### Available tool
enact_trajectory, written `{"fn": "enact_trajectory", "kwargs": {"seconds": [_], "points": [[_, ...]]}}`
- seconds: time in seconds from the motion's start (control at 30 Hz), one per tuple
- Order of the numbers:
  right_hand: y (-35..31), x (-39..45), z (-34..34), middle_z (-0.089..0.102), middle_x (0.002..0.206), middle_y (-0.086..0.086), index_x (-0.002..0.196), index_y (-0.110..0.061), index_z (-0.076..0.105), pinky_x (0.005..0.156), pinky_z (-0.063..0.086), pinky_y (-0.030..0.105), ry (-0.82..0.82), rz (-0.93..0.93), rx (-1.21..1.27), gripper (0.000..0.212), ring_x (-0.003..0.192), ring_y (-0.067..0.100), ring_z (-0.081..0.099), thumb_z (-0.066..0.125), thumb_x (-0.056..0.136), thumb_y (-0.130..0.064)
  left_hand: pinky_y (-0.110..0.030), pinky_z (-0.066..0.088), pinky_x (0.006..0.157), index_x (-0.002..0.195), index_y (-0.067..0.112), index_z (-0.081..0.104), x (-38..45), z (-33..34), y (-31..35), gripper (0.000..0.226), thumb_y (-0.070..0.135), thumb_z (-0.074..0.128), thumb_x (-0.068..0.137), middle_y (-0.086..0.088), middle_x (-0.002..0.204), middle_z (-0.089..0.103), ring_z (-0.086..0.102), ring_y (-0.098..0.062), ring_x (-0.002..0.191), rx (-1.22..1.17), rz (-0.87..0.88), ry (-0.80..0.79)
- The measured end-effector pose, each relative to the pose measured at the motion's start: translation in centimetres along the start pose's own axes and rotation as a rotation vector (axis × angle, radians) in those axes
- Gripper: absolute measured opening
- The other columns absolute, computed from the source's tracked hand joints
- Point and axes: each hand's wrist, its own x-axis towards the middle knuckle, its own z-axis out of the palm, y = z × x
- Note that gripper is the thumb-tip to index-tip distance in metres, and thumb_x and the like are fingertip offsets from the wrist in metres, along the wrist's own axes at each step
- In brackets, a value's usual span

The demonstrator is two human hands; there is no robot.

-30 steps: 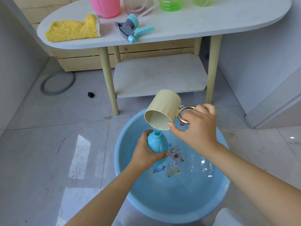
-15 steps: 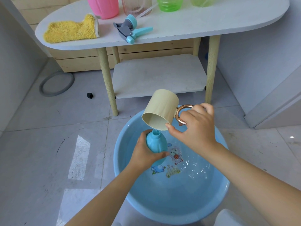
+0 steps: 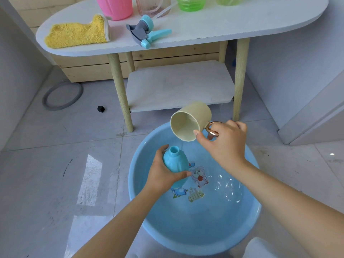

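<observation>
Blue bottle wrapped in left hand grip; right hand fingers clamped on cup handle.

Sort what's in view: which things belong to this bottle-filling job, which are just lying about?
Job: left hand, blue bottle, right hand, beige cup, blue basin, probably the spray head.
Lying about: yellow cloth, pink tub, green bottle, grey ring.

Your right hand has lifted the beige cup clear of the blue bottle, so its rim now hangs apart, above and beyond your left hand fingers, with the bottle's neck uncovered.
</observation>
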Motion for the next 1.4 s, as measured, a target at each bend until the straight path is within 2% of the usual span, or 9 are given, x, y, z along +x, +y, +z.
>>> {"fn": "enact_trajectory", "kwargs": {"seconds": [0.2,0.33,0.47,0.6,0.73,0.87,1.13,1.27,1.4], "points": [[2.6,-0.3,1.4,0.047,0.042,-0.01,0.051,-0.021,0.054,0.074,0.021,0.031,-0.16,0.093,-0.164,0.043,0.056,0.018,0.038,0.055,0.073,-0.059,-0.036,0.051,0.089,0.118,0.043,0.036,0.3,-0.4,-0.3,0.086,0.036,0.092,0.052,0.008,0.121,0.049,0.052,-0.016,0.109,0.051,0.0,0.027],[4.1,-1.5,1.9,0.049,0.039,0.0,0.045,-0.016,0.056,0.071,0.022,0.035,-0.334,0.001,-0.391,0.044,0.052,0.021,0.042,0.073,0.07,-0.048,-0.035,0.051,0.088,0.114,0.042,0.036,0.4,-0.3,-0.5,0.082,0.035,0.091,0.053,0.008,0.12,0.049,0.051,-0.015,0.108,0.056,0.006,0.031],[4.8,-2.5,1.9,0.054,0.045,0.0,0.051,-0.014,0.058,0.074,0.022,0.034,-0.569,-0.104,-0.584,0.043,0.057,0.02,0.041,0.064,0.075,-0.048,-0.036,0.052,0.087,0.116,0.043,0.036,0.5,-0.3,-0.5,0.082,0.037,0.09,0.054,0.007,0.12,0.049,0.052,-0.016,0.107,0.044,0.003,0.027],[5.0,-3.2,2.1,0.05,0.041,0.001,0.043,-0.014,0.049,0.072,0.025,0.035,-0.66,-0.15,-0.613,0.044,0.05,0.02,0.041,0.077,0.062,-0.043,-0.023,0.051,0.074,0.117,0.044,0.034,0.5,-0.4,-0.3,0.081,0.035,0.089,0.058,0.01,0.113,0.053,0.054,-0.015,0.103,0.014,-0.008,0.005],[5.2,-3.7,2.3,0.065,0.076,0.001,0.068,-0.016,0.05,0.09,0.023,0.032,-0.701,-0.233,-0.64,0.034,0.076,0.02,0.041,0.045,0.089,-0.042,-0.017,0.047,0.067,0.117,0.044,0.032,0.2,-0.4,-0.2,0.081,0.033,0.089,0.059,0.013,0.11,0.052,0.054,-0.012,0.1,0.006,-0.014,-0.001],[4.6,-3.9,2.5,0.06,0.072,-0.002,0.062,-0.019,0.045,0.088,0.02,0.03,-0.796,-0.208,-0.644,0.036,0.078,0.018,0.035,0.043,0.09,-0.043,-0.024,0.05,0.078,0.129,0.039,0.031,0.2,-0.3,-0.3,0.093,0.031,0.09,0.058,0.011,0.118,0.049,0.053,-0.015,0.106,0.008,-0.029,0.011],[5.3,-3.2,2.3,0.052,0.057,-0.004,0.057,-0.019,0.05,0.077,0.025,0.033,-0.868,0.382,-0.402,0.048,0.059,0.014,0.046,0.046,0.081,-0.061,-0.028,0.049,0.08,0.12,0.04,0.036,0.6,-0.6,-0.9,0.084,0.037,0.09,0.055,0.006,0.119,0.051,0.053,-0.016,0.106,0.047,-0.025,0.028],[5.8,-2.2,1.7,0.055,0.064,0.001,0.06,-0.014,0.054,0.067,0.035,0.03,-0.802,0.779,-0.01,0.044,0.061,0.021,0.052,0.056,0.078,-0.054,-0.032,0.051,0.083,0.118,0.04,0.037,0.8,-0.5,-1.2,0.084,0.038,0.09,0.054,0.005,0.118,0.052,0.053,-0.017,0.106,0.048,-0.023,0.035],[5.6,-1.8,1.0,0.057,0.063,0.003,0.054,-0.011,0.057,0.061,0.036,0.03,-0.703,0.909,0.276,0.042,0.06,0.023,0.05,0.066,0.075,-0.047,-0.036,0.052,0.087,0.119,0.039,0.036,0.9,-0.5,-1.2,0.086,0.04,0.09,0.052,0.006,0.119,0.051,0.053,-0.017,0.108,0.06,-0.025,0.028]]}}
